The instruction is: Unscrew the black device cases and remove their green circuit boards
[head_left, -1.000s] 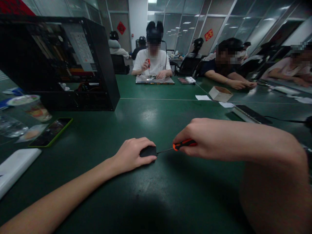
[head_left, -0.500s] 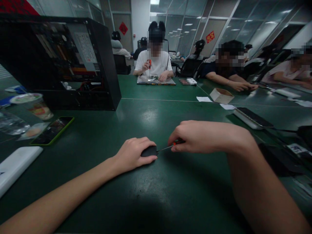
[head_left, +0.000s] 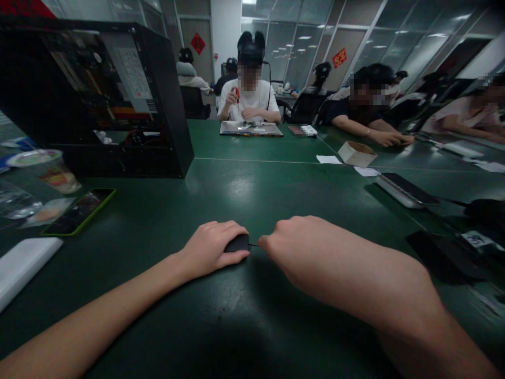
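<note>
My left hand [head_left: 211, 245] is closed around a black computer mouse [head_left: 237, 243], which rests on the green table. Its thumb and fingers grip the two sides of the mouse. Just to the right, my right hand [head_left: 302, 247] is closed on a screwdriver, with the back of the hand turned to me. Only the thin shaft of the screwdriver [head_left: 254, 245] shows now, reaching from the fingertips to the right end of the mouse; the handle is hidden by the hand. Whether the tip sits in a gap of the mouse I cannot tell.
An open black computer case [head_left: 158, 105] stands at the left. Near it are a plastic cup [head_left: 59, 176], a green-edged phone [head_left: 81, 210] and a white box [head_left: 29, 263]. A small carton [head_left: 357, 153] and a dark device [head_left: 406, 189] lie right. A person [head_left: 248, 100] works opposite.
My right hand has rolled over at the wrist and come closer to the mouse, hiding the screwdriver handle that showed before. The left hand keeps its hold.
</note>
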